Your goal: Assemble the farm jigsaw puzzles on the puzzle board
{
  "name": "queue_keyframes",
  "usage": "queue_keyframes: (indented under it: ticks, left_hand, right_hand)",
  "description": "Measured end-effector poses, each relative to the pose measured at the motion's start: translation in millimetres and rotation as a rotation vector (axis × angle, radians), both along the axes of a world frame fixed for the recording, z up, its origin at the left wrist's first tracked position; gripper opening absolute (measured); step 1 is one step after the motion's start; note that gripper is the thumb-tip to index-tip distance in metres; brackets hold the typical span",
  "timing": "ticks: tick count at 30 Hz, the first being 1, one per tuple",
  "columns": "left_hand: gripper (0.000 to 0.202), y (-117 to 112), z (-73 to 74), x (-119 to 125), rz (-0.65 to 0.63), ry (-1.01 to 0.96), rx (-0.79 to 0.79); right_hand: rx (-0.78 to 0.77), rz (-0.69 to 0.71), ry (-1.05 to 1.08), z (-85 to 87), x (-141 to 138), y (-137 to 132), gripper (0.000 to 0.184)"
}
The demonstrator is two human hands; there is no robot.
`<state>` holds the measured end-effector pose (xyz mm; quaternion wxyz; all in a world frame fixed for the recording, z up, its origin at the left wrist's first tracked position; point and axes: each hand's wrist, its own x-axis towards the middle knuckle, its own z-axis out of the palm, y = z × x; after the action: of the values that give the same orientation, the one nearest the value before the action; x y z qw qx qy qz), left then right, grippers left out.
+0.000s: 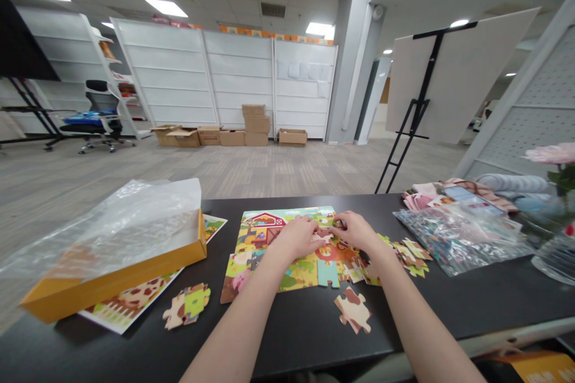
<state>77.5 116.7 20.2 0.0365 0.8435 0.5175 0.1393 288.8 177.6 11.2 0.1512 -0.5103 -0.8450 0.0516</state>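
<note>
- Left hand (299, 238), loosely curled, has fingertips at a pale piece (323, 237) on the farm puzzle (305, 275); right hand (358, 232) curls opposite, half closed, either hold unclear.
- On the black table (309, 329), a brushing wrist could dislodge joined pieces (329, 274).
- Left forearm (251, 305) hides part of the picture.

Our black desk (305, 329) carries a puzzle (299, 278). Around it we see a yellow box (135, 273) at nine o'clock, loose pieces (195, 305) at eight and five, and a plastic bag (458, 239) at three.
</note>
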Motion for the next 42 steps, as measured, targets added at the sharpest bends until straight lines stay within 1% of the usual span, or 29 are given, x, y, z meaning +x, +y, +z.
queue_keyframes:
  ticks: [2, 12, 18, 23, 26, 30, 33, 37, 42]
  left_hand:
    - [0.038, -0.6, 0.8, 0.5, 0.007, 0.000, 0.000]
    - [0.037, 1.4, -0.7, 6.4, 0.060, 0.033, 0.015]
    - [0.039, 2.5, -2.6, 7.3, 0.064, 0.056, 0.045]
    - [0.038, 0.8, 0.7, 7.2, 0.053, 0.052, 0.029]
    - [0.037, 0.4, 4.4, 1.6, 0.073, -0.005, 0.011]
    - [0.052, 3.5, 9.6, -16.4, 0.177, -0.067, -0.003]
    - [0.054, 5.6, 13.3, -29.2, 0.224, -0.057, -0.063]
    - [0.051, 5.0, 16.5, -34.9, 0.212, -0.051, -0.156]
    - [0.056, 6.3, 12.3, -35.5, 0.187, -0.047, -0.182]
  right_hand:
    - [0.005, 0.008, 0.008, -0.2, -0.7, -0.2, 0.029]
    - [-0.007, 0.008, 0.045, -2.1, -2.7, 0.2, 0.023]
    - [-0.022, -0.008, 0.039, -0.6, -4.0, -2.4, 0.024]
    - [-0.022, 0.002, 0.046, 0.1, -5.0, -3.1, 0.023]
    - [-0.022, 0.041, 0.061, 1.8, -5.4, -4.6, 0.027]
    - [-0.041, 0.074, 0.067, 4.3, -5.7, -8.3, 0.038]
    - [-0.055, 0.064, 0.051, 4.9, -5.5, -10.0, 0.046]
    - [-0.076, 0.068, 0.050, 5.1, -5.2, -10.5, 0.052]
    - [-0.087, 0.072, 0.049, 5.6, -5.3, -11.0, 0.054]
